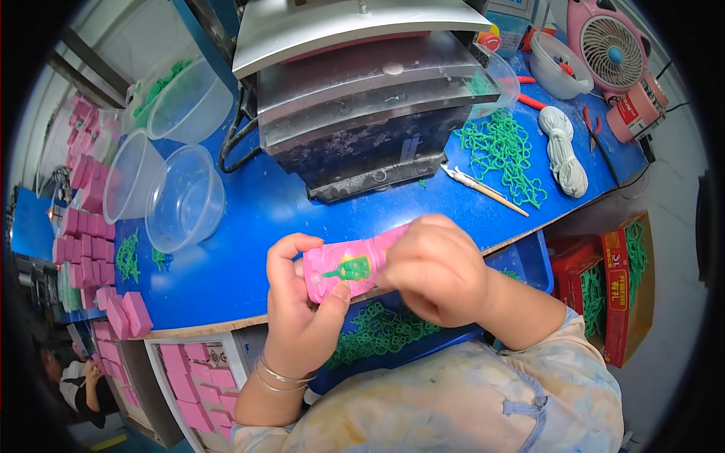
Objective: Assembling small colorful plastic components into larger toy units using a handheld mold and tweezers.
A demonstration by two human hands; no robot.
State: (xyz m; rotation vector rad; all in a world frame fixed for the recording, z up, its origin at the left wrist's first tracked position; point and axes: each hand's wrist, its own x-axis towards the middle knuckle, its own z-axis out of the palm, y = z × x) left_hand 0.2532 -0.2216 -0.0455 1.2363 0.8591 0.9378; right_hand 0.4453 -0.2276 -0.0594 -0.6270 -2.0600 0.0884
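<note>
- Blue workbench [249, 226], black press machine [362, 113] at back, clear tubs [185, 198] on the left.
- L hand [298, 309] fingers wrapped round pink mould [351, 264], held above bench edge; green part [349, 269] sits in it.
- R hand [438, 272] fingers curled over mould's end, pinch hidden.
- Judged mid-way: green part not yet out; blue bin [529, 260] below has green pieces [377, 328], pink mould stacks [87, 234] far left.

Pink mould [353, 266] (green piece [349, 269] inside, seemingly)
</note>
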